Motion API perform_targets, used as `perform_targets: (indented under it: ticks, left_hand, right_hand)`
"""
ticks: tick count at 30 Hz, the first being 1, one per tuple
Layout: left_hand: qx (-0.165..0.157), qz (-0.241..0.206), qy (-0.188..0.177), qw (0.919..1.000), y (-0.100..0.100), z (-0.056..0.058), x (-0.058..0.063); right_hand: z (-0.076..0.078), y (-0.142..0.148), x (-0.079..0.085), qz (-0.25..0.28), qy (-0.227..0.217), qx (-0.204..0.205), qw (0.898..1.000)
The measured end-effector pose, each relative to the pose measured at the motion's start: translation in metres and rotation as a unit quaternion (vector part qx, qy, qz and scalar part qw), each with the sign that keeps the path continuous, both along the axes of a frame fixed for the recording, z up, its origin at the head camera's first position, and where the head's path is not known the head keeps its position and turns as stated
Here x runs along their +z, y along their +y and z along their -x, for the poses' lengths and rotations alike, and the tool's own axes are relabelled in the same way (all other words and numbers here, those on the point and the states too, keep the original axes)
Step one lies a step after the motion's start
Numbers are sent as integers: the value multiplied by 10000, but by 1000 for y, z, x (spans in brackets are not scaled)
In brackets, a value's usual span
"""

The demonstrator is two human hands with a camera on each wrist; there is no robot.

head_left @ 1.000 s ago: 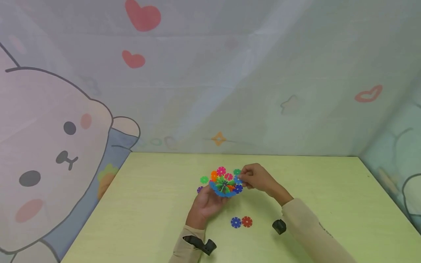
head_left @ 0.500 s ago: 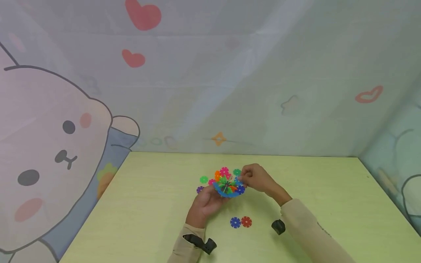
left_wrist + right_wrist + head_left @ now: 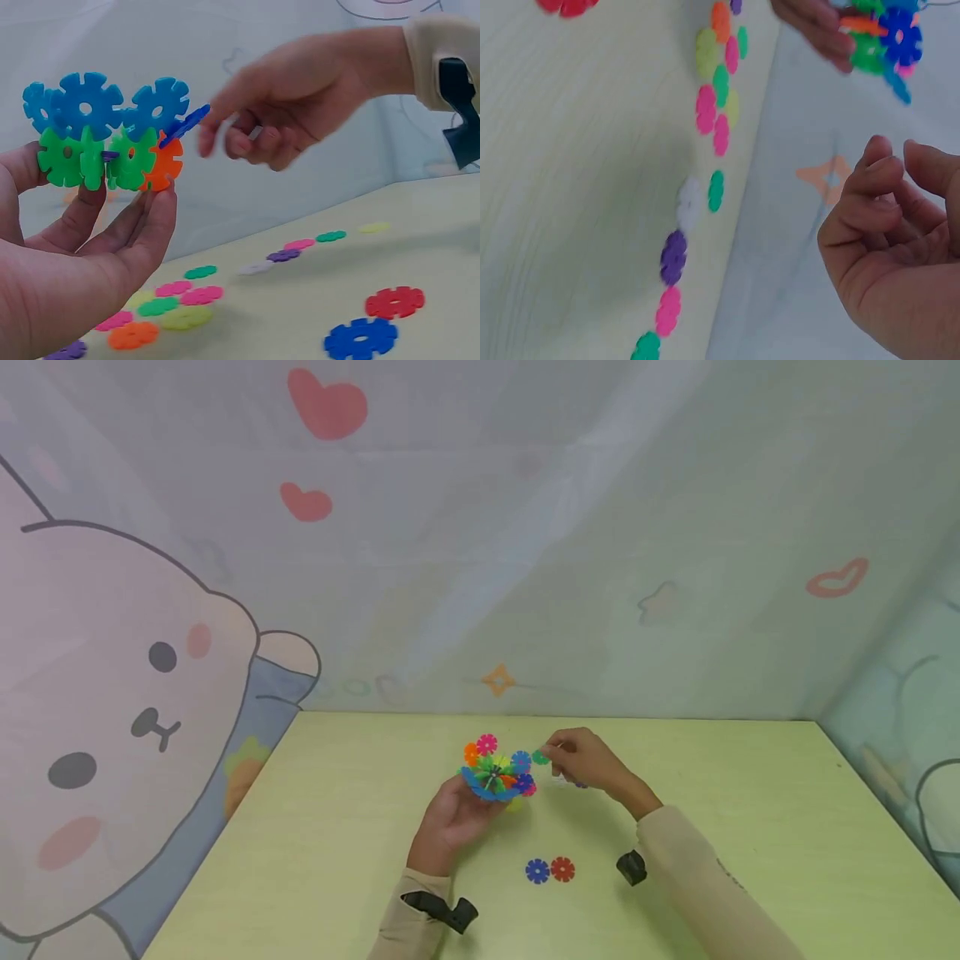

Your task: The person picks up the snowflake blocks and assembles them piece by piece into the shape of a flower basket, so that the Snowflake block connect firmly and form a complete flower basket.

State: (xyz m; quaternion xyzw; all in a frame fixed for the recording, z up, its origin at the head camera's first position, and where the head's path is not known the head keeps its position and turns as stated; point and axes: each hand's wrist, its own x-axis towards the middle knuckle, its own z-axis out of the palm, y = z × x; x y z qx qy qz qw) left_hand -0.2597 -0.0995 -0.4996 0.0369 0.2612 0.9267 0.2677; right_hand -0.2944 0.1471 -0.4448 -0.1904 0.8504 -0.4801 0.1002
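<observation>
My left hand (image 3: 453,817) holds up an assembly of notched plastic snowflake discs (image 3: 112,154), fingertips on its underside in the left wrist view. Green discs and an orange disc (image 3: 163,169) form its lower part. Light blue discs (image 3: 86,109) stand above them, and a dark blue disc (image 3: 185,126) juts out on one side. My right hand (image 3: 592,764) is in the air to the right of the assembly, apart from it. Its fingers are loosely bent, and the right wrist view shows a gap between thumb and forefinger with nothing in it.
A loose blue disc (image 3: 537,871) and a red disc (image 3: 562,869) lie side by side on the table (image 3: 300,860) near the front. Several pink, green, yellow, orange, purple and white discs (image 3: 255,268) lie flat farther back. A printed cloth (image 3: 480,527) hangs behind.
My left hand has shifted left with the assembly. The right hand's fingertips, earlier at a light blue disc on its right side, are now away from it, and that hand is slightly higher.
</observation>
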Motion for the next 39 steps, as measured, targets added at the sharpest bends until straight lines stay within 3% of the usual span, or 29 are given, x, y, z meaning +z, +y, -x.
perform_targets:
  ticks: [5, 10, 14, 18, 25, 34, 39]
  left_hand:
    - [59, -106, 213, 9997, -22, 1, 1]
    - [15, 37, 550, 9985, -35, 2, 2]
    - [-18, -103, 625, 9980, -39, 4, 1]
    - [-30, -209, 599, 9980, -40, 4, -1]
    - [-105, -178, 713, 9972, -37, 5, -3]
    - [-29, -31, 766, 9970, -30, 1, -6]
    - [-1, -247, 954, 9951, -26, 0, -5]
  right_hand:
    - [5, 10, -17, -706, 328, -339, 9964]
    - [1, 0, -44, -1555, 732, -172, 9850]
    - [-2, -16, -60, -1950, 1081, 69, 9748]
    - [-2, -30, -66, -2032, 1346, 204, 9696]
    - [2, -43, -64, -2315, 1108, 38, 9665]
    - [2, -44, -58, -1641, 370, -77, 9857]
    - [8, -36, -42, -732, 461, -372, 9956]
